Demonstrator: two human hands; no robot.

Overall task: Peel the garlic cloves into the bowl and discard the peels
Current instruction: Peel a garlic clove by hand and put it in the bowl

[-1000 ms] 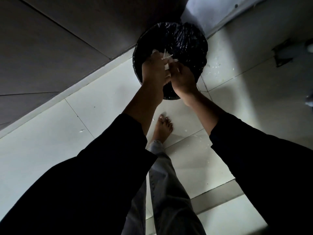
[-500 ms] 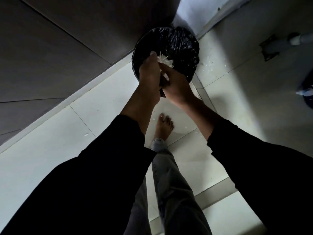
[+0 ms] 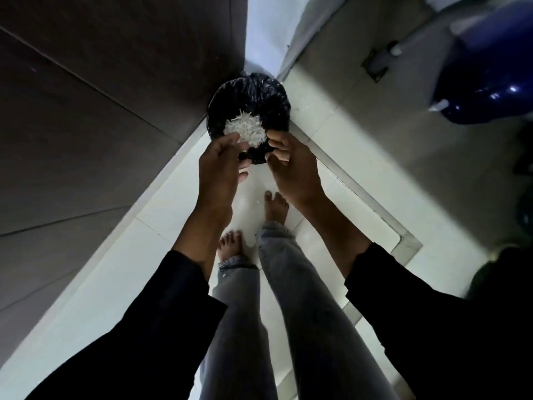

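Both hands hold nothing: the left hand (image 3: 223, 163) and right hand (image 3: 291, 166) hover apart with fingers loosely curled, just above the near rim of a bin lined with a black bag (image 3: 271, 99). A white heap of garlic peels (image 3: 245, 129) lies inside the bag, between and just beyond the fingertips. This looks like the discarding step, nearly done; next would be checking the palms for clinging scraps. Bare feet stand on pale floor tiles (image 3: 95, 284) below. No bowl is visible.

Left hand (image 3: 220, 166) and right hand (image 3: 291, 166) side by side, outstretched, fingers loosely curled, empty.
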